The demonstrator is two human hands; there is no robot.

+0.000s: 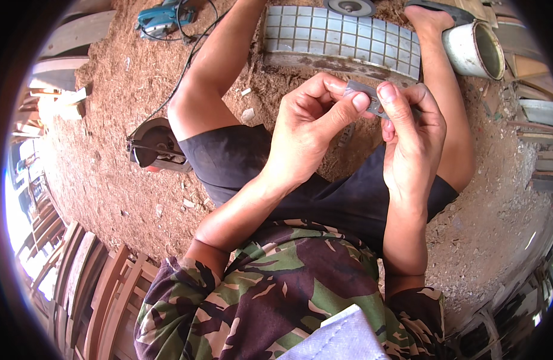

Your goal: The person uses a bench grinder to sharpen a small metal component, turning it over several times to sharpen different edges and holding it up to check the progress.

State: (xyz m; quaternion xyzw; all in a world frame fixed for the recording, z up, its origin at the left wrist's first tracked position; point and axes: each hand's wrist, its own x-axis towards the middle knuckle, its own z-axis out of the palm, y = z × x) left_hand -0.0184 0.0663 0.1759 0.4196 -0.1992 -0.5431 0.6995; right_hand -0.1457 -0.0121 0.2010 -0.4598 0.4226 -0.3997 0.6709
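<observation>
Between my two hands is a small flat grey metal blade with slots in it, held up above my lap. My left hand pinches one end, its thumb lying on the upper face and its fingers behind. At the other end my right hand grips it between thumb and curled fingers. The fingers cover much of the blade's edges. Just beyond the hands, between my legs, lies a tiled slab with a pale blue-white grid surface.
A round disc sits at the slab's far edge. To its right a dirty white bucket lies tipped. A teal power tool with a black cord rests far left, and a dark round-guarded tool beside my left knee. Wooden pieces stand lower left.
</observation>
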